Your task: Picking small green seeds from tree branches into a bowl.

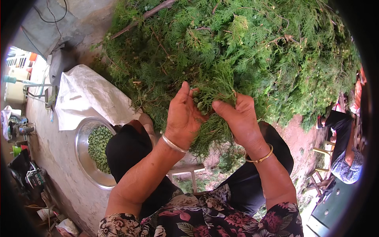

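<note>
My right hand grips a leafy green conifer sprig between thumb and fingers. Beside it my left hand is raised with the thumb up and the palm turned to the sprig; small round green cones lie at its fingers, which are partly hidden, so its hold cannot be told. Beyond both hands rises a large heap of cut conifer branches. A wide metal basin stands left of my knee, with many small green cones in it.
A white woven sheet lies on the floor behind the basin. Part of a wooden stool shows between my legs. At the far right a person sits beside the heap. Tools and assorted items line the left wall, and a bare branch sticks out of the heap.
</note>
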Tool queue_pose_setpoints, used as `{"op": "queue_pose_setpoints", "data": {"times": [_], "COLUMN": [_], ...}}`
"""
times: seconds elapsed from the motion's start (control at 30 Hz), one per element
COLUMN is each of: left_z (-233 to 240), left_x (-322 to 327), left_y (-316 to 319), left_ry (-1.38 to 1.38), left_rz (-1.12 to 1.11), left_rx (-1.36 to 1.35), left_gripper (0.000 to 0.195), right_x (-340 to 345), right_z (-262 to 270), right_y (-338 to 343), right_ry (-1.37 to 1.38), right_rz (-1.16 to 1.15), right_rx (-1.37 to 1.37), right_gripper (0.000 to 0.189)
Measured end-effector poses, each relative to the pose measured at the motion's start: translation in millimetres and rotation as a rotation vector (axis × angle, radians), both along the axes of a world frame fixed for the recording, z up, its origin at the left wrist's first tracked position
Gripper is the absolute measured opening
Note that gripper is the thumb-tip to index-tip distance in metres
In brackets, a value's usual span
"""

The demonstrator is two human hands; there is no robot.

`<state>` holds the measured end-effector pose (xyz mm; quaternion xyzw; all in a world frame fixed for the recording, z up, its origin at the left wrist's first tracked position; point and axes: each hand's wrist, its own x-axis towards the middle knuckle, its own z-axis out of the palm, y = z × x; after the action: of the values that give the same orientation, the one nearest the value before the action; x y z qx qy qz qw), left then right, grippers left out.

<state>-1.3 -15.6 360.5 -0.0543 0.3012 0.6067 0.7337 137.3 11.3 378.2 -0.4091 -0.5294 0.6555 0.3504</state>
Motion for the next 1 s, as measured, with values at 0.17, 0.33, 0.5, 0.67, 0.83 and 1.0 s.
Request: {"op": "queue_pose_setpoints", "data": {"times": [0.17, 0.33, 0.5, 0.67, 0.83, 1.0], "left_z": [-12, 5, 1, 3, 1, 7], "left_x": [-2, -7, -5, -4, -6, -3], "left_y": [-1, -7, -7, -8, -9, -9], "left_ry": [0.057, 0.166, 0.249, 0.276, 0.359, 0.374], "left_rz": [0.012, -0.007, -0.063, -0.022, -0.036, -0.052], "left_rx": [0.042, 0.1, 0.081, 0.096, 0.147, 0.141], "left_gripper": [0.038, 0.024, 0.016, 0.019, 0.02, 0.023], "right_x": [1, 3, 5, -1, -1, 2], "right_z": [8, 7, 7, 10, 6, 4], "right_y": [0, 4, 8, 5, 5, 5], "right_ry": [0.03, -0.017, 0.057, 0.027, -0.05, -0.082], "right_rz": [-0.029, -0.06, -0.118, -0.127, -0.067, -0.058], "right_rx": [-0.09, -0.034, -0.105, -0.064, 0.019, 0.067], "right_gripper": [0.015, 0.014, 0.014, 0.014, 0.011, 0.012]}}
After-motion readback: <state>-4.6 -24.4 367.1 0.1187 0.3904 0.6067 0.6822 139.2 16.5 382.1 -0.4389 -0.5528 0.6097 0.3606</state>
